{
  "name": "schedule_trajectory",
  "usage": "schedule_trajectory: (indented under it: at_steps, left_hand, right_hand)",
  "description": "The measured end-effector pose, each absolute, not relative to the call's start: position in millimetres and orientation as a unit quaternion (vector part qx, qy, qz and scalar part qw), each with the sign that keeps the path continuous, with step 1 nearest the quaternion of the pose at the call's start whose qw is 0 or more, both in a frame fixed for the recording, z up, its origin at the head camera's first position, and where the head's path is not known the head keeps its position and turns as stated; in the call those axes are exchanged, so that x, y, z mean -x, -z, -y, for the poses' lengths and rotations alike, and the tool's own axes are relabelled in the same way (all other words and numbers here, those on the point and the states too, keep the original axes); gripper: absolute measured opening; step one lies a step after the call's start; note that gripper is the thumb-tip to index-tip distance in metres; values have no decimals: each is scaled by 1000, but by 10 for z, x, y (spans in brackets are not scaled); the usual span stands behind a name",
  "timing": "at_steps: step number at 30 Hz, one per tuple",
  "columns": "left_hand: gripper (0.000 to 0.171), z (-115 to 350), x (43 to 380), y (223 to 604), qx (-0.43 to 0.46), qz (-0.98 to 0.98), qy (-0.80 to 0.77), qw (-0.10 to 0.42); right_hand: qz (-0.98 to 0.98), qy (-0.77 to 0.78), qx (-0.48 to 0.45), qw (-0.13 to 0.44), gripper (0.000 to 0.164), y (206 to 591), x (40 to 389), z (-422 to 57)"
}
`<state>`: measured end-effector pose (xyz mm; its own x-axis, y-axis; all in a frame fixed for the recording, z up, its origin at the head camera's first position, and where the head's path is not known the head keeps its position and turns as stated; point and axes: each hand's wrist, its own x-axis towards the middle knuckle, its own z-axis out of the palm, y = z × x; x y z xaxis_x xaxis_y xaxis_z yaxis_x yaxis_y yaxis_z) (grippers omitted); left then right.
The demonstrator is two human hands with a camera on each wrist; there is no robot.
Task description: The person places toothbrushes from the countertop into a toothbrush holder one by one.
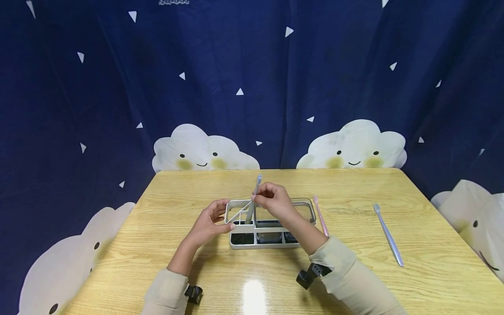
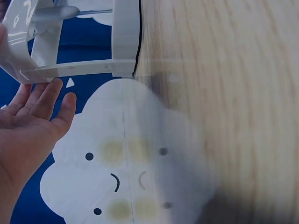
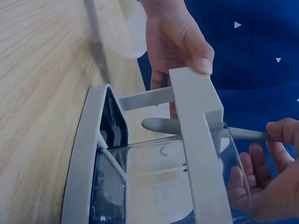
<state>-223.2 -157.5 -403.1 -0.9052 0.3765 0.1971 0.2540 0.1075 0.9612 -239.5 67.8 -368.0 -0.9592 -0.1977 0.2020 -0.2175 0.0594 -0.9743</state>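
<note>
A white two-tier toothbrush holder point(image 1: 242, 229) stands on the table in front of me. My left hand point(image 1: 210, 224) grips its left end, the thumb on the front corner of the upper frame and the fingers round the side. With my right hand point(image 1: 277, 202) I pinch a grey toothbrush point(image 3: 163, 126) near its neck, bristles up. Its thick handle end passes down through the upper frame's left part, beside the slanted divider, and hangs above the lower tier in the right wrist view. A clear cup point(image 3: 152, 161) sits in the holder next to that slot.
Right of the holder lies a pink toothbrush point(image 1: 321, 218), partly behind my right forearm. Farther right is a bluish-purple toothbrush point(image 1: 387, 235). The wooden table point(image 1: 157, 245) ends at the back against a dark blue curtain point(image 1: 220, 57) with clouds.
</note>
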Motion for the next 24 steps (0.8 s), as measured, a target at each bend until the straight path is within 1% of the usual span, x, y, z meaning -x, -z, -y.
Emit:
schedule_trajectory:
  at_steps: [6,12,21,24]
  left_hand:
    - [67,1571,2228,4026,-212,-741,-635,50]
    - [67,1572,2223,4023,-211,-740,-637,51]
    - [68,1575,2221,4023,-211,-742,-635,50]
    - [67,1567,2217,4015,-209,-741,-636,50]
  right_hand:
    - [744,-649,-159,6,6,3738,2403,-676]
    - [756,-628,-185,11,5,3767,2397,-676]
    - [770,-613,-172,-35,8,3763,2420,-683]
    - [771,-612,-170,-47,5,3714,2390,-682]
